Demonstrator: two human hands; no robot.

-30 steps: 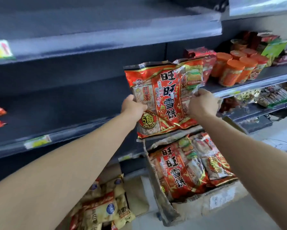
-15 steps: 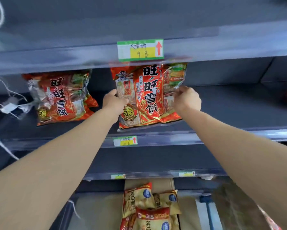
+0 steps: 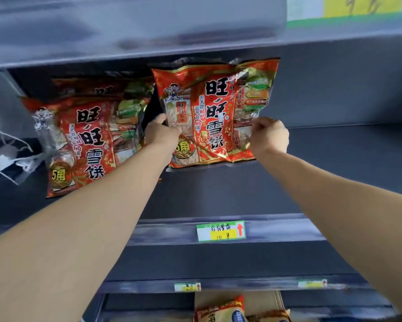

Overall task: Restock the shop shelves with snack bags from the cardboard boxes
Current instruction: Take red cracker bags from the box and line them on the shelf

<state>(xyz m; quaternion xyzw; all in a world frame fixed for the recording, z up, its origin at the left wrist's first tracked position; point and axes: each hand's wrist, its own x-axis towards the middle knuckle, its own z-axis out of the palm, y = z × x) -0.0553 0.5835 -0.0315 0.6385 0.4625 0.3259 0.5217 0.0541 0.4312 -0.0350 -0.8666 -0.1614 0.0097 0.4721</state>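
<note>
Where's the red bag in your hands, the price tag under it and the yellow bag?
Red bag (image 3: 216, 108), head view, its front.
Price tag (image 3: 222, 234), head view, yellow strip.
Yellow bag (image 3: 218, 310), head view, upper part.

Three red snack bags (image 3: 214, 112), four price labels (image 3: 221, 231)

Top price label (image 3: 358, 6) cut off, yellow bags (image 3: 219, 309) cropped at bottom edge
</note>
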